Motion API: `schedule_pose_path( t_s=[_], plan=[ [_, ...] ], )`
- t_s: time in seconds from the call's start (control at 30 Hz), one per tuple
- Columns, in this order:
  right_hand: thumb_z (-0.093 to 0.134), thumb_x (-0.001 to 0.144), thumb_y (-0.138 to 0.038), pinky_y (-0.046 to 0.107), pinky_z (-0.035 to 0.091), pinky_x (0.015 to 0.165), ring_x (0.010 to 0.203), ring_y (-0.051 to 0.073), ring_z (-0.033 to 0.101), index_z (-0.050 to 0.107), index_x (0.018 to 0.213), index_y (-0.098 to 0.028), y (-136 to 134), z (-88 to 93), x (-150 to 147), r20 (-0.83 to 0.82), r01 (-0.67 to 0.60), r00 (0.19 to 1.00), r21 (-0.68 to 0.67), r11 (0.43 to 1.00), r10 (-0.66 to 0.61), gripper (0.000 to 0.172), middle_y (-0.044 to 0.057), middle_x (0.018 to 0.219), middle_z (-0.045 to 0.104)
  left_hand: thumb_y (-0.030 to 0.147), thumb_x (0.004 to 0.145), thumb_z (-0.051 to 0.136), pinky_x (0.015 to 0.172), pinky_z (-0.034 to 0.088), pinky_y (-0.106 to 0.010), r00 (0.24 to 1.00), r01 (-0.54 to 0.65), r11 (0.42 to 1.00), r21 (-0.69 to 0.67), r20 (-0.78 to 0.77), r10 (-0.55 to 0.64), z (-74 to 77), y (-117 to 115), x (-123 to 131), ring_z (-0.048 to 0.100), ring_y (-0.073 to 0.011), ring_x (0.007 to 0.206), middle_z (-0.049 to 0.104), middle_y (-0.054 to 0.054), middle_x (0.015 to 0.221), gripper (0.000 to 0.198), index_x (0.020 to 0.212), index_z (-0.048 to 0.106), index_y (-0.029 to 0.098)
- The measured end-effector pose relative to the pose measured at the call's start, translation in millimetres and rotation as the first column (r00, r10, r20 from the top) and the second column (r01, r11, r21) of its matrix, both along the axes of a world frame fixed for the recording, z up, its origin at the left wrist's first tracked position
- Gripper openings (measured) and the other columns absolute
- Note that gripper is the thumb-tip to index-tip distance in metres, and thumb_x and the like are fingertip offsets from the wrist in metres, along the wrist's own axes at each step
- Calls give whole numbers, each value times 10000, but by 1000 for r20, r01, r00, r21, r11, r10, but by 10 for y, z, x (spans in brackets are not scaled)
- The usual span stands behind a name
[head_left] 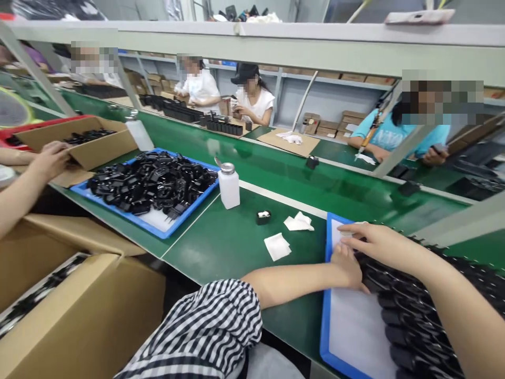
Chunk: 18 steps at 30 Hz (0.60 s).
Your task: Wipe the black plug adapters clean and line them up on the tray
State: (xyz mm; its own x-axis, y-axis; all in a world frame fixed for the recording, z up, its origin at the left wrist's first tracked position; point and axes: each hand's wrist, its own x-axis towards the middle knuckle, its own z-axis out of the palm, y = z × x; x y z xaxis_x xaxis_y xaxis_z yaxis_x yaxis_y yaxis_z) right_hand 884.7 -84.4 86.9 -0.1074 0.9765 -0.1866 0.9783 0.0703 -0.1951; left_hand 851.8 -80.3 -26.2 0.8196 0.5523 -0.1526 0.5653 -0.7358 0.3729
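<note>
- We see a green table (213, 247) running across the view, with two blue-rimmed trays on it and an open carton (79, 321) beside it at lower left.
- The right tray (324, 326) holds black plugs (398, 310) laid close together in rows. We judge the arranging there well along but not complete: the rows cover the tray's right side, while a white strip along its left side lies bare.
- The left tray (193, 216) holds a loose, jumbled heap (153, 181) of black plugs. We take these as not yet put in order, and so much seems left, though we cannot tell whether they belong to the same batch.
- Our two hands are close together over the upper left part of the right tray. Our left hand (347, 266) is bent down at the edge of the rows; we cannot tell whether it grips a plug.
- Our right hand (379, 245) reaches in just beyond it, fingers stretched toward the tray's far left corner; its grip, too, we cannot make out.
- Between the trays stands a white bottle (229, 188), upright.
- Nearer the right tray lie two crumpled wipes (277, 246).
- Near them sits one lone black piece (263, 217), touched by neither hand.
</note>
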Motion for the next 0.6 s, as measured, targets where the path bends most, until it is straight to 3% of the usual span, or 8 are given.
schedule_pose_path(
  t_s=[0.13, 0.23, 0.27, 0.33, 0.4, 0.43, 0.5, 0.6],
  plan=[
    [422, 703, -299, 298, 439, 686, 829, 222, 536, 551, 982, -155, 366, -197, -405, 67, -115, 990, -101, 988, 122, 339, 64, 946, 573, 511, 554, 537, 979, 185, -351, 986, 164, 983, 88, -33, -162, 179, -68, -550, 190, -273, 1170, 313, -130, 1237, 748, 1136, 399, 61],
    [419, 715, -268, 286, 416, 735, 889, 219, 511, 491, 1057, -103, 713, -461, -642, 63, -199, 976, -147, 969, 209, 387, 102, 1024, 527, 493, 558, 541, 807, 383, -374, 957, 251, 955, -156, -108, -269, 338, 25, -1221, 492, -263, 917, 572, -107, 951, 442, 865, 590, 179],
    [417, 715, -252, 298, 406, 750, 905, 227, 501, 483, 1059, -84, 820, -553, -707, 80, -204, 972, -159, 966, 219, 388, 121, 1036, 516, 489, 556, 544, 718, 423, -376, 964, 169, 956, -238, -163, -211, 370, 91, -1456, 540, -255, 802, 609, -93, 821, 357, 749, 607, 194],
    [407, 712, -229, 338, 395, 752, 907, 253, 494, 505, 1009, -60, 983, -718, -811, 129, -179, 970, -200, 963, 207, 356, 156, 1019, 517, 449, 560, 561, 631, 436, -362, 962, -197, 966, -170, -222, 157, 378, 271, -1889, 555, -251, 723, 609, -95, 743, 296, 677, 593, 179],
    [400, 711, -250, 353, 403, 721, 879, 263, 504, 529, 945, -68, 1044, -838, -874, 152, -140, 972, -246, 959, 181, 324, 163, 984, 532, 363, 551, 598, 646, 429, -348, 825, -548, 836, -26, -182, 535, 302, 502, -2201, 538, -264, 791, 579, -126, 861, 343, 819, 568, 151],
    [409, 702, -276, 345, 408, 707, 863, 258, 511, 528, 933, -76, 1035, -880, -893, 129, -137, 976, -262, 955, 176, 328, 161, 973, 535, 348, 538, 611, 661, 426, -345, 770, -628, 778, -7, -152, 620, 238, 625, -2292, 527, -269, 826, 553, -137, 928, 432, 910, 532, 142],
    [471, 639, -319, 319, 411, 698, 846, 244, 515, 512, 927, -96, 947, -943, -925, 49, -159, 983, -262, 952, 178, 367, 154, 959, 533, 389, 516, 617, 692, 418, -346, 766, -642, 765, -43, -73, 639, 87, 848, -2346, 504, -275, 876, 504, -142, 1019, 604, 1037, 447, 136],
    [538, 489, -283, 334, 400, 684, 808, 263, 513, 498, 773, -192, 730, -1046, -954, -11, -177, 984, -238, 955, 180, 301, 115, 837, 545, 469, 545, 566, 730, 405, -340, 859, -484, 868, -115, 131, 496, -117, 1066, -2237, 482, -271, 916, 490, -131, 1047, 635, 1065, 419, 136]
  ],
)
